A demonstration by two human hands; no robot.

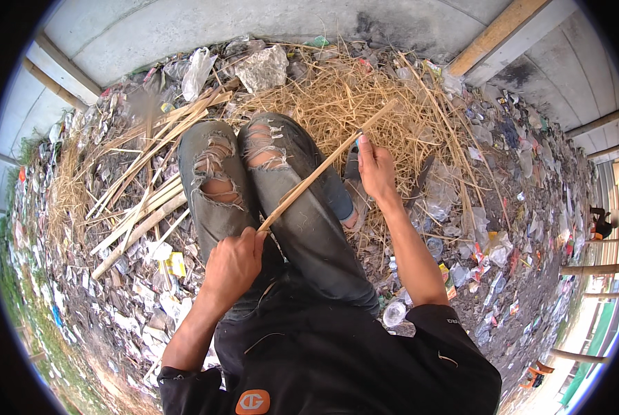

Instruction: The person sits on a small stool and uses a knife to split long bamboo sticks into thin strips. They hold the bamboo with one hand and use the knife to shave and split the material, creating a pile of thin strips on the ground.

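A long, pale bamboo strip (302, 187) slants across my thighs, from lower left to upper right. My left hand (234, 266) is closed round its lower end, above my lap. Close to the strip's far end, my right hand (376, 169) is closed with the thumb stretched along the top. A small dark metal edge, seemingly a knife (359, 133), shows at the thumb tip against the strip; its handle is hidden in the fist. Below the strip are my knees in torn dark trousers (281, 159).
Straw-like bamboo shavings (337, 90) are heaped beyond my knees. Several split bamboo strips (140, 162) and a thicker pole (140, 235) lie at left. A dark flat blade-like piece (421, 181) rests right of my hand. Plastic litter covers the ground; a concrete wall (205, 24) stands behind.
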